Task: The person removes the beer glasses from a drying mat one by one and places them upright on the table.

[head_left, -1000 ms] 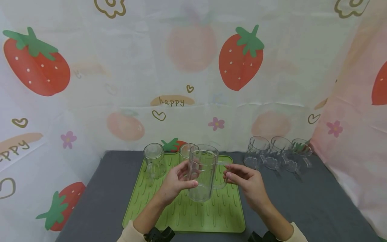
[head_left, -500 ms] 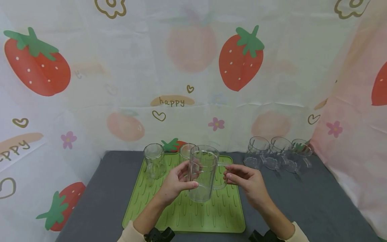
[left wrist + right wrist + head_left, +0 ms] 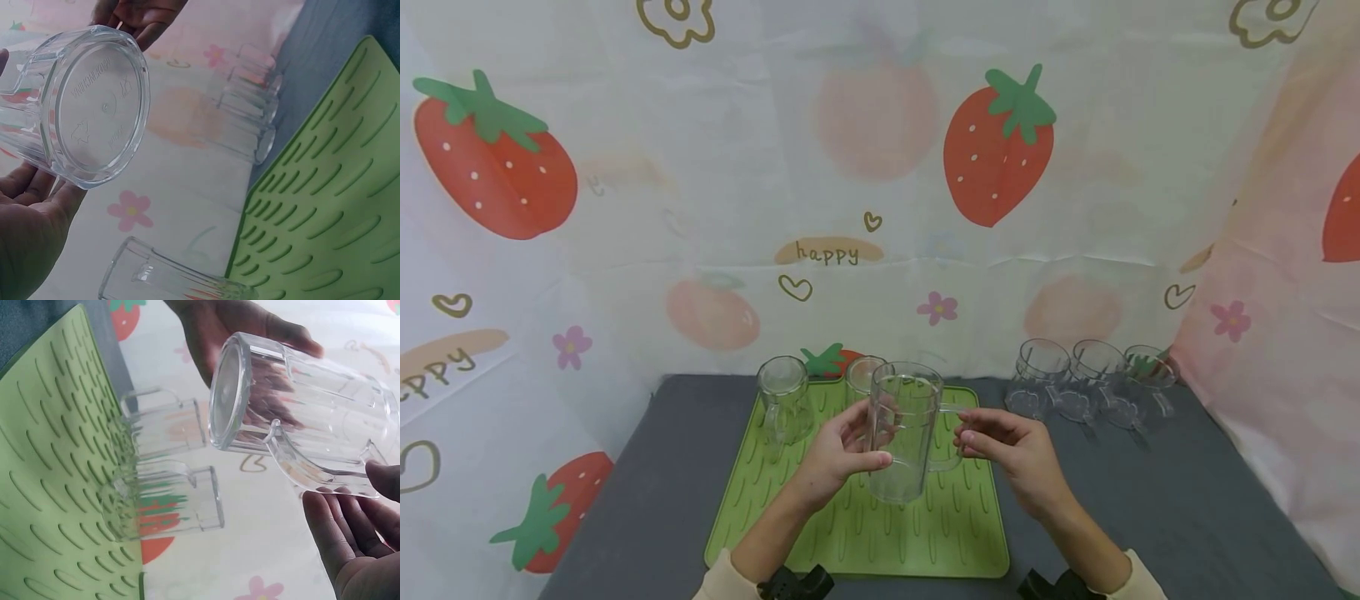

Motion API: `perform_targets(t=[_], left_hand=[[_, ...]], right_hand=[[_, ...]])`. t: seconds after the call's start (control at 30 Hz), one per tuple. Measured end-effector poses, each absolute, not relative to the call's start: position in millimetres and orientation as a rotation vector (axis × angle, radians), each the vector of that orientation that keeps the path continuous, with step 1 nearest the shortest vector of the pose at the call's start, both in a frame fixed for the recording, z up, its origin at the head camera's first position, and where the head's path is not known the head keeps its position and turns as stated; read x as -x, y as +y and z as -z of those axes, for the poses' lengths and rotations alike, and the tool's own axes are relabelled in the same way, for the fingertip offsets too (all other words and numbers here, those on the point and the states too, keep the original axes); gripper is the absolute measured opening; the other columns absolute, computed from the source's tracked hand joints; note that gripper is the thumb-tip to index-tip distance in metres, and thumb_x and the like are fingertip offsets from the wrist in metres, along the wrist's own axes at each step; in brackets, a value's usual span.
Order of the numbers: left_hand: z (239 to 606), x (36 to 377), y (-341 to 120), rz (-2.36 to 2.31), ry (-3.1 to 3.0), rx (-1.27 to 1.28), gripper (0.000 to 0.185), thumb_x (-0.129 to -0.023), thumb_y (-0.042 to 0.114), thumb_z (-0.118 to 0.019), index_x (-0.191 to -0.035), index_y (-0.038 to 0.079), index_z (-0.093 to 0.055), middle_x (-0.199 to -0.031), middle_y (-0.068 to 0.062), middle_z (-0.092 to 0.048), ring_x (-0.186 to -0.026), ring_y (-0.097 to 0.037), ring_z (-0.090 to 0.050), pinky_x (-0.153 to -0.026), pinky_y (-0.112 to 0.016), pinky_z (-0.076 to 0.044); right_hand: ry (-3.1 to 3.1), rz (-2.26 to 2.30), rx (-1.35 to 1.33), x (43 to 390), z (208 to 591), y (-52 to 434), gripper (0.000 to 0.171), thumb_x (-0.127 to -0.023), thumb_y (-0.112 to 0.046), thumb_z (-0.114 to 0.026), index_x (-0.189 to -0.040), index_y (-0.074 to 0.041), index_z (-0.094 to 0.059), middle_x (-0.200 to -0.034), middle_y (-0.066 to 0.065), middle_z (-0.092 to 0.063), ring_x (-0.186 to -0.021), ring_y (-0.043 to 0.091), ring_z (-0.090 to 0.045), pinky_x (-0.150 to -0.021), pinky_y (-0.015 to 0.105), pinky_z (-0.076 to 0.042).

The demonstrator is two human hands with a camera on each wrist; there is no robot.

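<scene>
The clear mug (image 3: 905,446) was held up between the two hands, mouth upward, off the green mat (image 3: 895,546) that lay on the dark surface (image 3: 1150,508). The left hand (image 3: 841,454) gripped its body from the left, thumb on the near side and fingers behind the glass; the right hand (image 3: 1011,450) pinched the handle (image 3: 306,467) between thumb and fingertips on the right. In the left wrist view the mug's base (image 3: 103,103) bore raised lettering, too faint to read surely, along with a triangular mark. The backdrop (image 3: 737,192) carried the word "happy" (image 3: 827,252), and at its left edge a similar word was cut short, only "appy" showing. Two mugs, a left one (image 3: 784,408) and another (image 3: 862,377) partly hidden behind the held mug, stood upside down at the mat's far end, while three upright mugs (image 3: 1096,383) stood in a row beyond its right side. Compared with the frames a half second and a second earlier, both grips were the same and the held mug had scarcely moved.
</scene>
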State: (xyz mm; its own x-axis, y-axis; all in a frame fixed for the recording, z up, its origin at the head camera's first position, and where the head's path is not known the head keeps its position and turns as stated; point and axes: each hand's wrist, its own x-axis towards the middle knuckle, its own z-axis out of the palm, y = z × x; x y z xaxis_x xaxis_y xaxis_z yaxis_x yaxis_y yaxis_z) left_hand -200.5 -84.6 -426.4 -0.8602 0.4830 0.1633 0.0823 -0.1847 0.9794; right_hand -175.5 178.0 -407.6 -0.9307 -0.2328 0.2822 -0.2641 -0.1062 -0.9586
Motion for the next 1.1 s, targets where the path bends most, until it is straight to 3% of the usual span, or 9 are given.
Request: perform_targets(t=[0.5,0.67,0.8,1.0,1.1], left_hand=[[430.0,201.5,-84.8,-2.099,1.857,-0.686,0.073,-0.085,0.007,-0.071,-0.147,-0.002,-0.035,-0.142,-0.03,-0.046,-0.129,-0.041,-0.051,-0.098,-0.027,-0.051],[429.5,202.1,-85.2,-2.098,1.858,-0.693,0.071,-0.086,0.008,-0.071,-0.147,-0.001,-0.036,-0.142,-0.028,-0.047,-0.13,-0.042,-0.051,-0.103,-0.033,-0.049],[429.1,202.4,-85.6,-2.088,1.854,-0.7,0.073,-0.086,0.011,-0.072,-0.148,0.003,-0.035,-0.144,-0.025,-0.046,-0.132,-0.037,-0.05,-0.106,-0.032,-0.046],[429.9,200.8,-85.7,-2.051,1.844,-0.676,0.082,-0.086,0.014,-0.074,-0.152,0.002,-0.027,-0.15,-0.026,-0.039,-0.135,-0.038,-0.045,-0.111,-0.043,-0.041],[431.2,200.1,-84.3,-2.033,1.851,-0.675,0.085,-0.086,0.015,-0.074,-0.153,0.002,-0.024,-0.151,-0.024,-0.037,-0.138,-0.039,-0.042,-0.112,-0.039,-0.041]], right_hand=[[-2.084,-2.132,-0.69,175.4,405.1,179.1,0.023,-0.091,0.002,-0.063,-0.11,-0.008,-0.07,-0.094,-0.008,-0.072,-0.086,0.006,-0.071,-0.072,0.028,-0.061],[-2.102,-2.062,-0.692,175.1,402.7,178.8,0.02,-0.091,0.002,-0.063,-0.111,0.003,-0.069,-0.093,-0.008,-0.072,-0.084,0.006,-0.071,-0.071,0.03,-0.061],[-2.113,-2.021,-0.687,174.6,401.3,179.4,0.022,-0.091,0.002,-0.063,-0.111,0.011,-0.066,-0.092,-0.008,-0.072,-0.084,0.007,-0.072,-0.071,0.028,-0.061],[-2.1,-1.991,-0.708,172.7,404.4,181.6,0.022,-0.09,0.004,-0.064,-0.11,0.011,-0.066,-0.092,-0.008,-0.072,-0.083,0.007,-0.072,-0.07,0.028,-0.061],[-2.086,-1.959,-0.712,171.6,407.1,182.8,0.023,-0.089,0.005,-0.064,-0.11,0.014,-0.065,-0.093,-0.008,-0.072,-0.083,0.006,-0.072,-0.069,0.028,-0.06]])
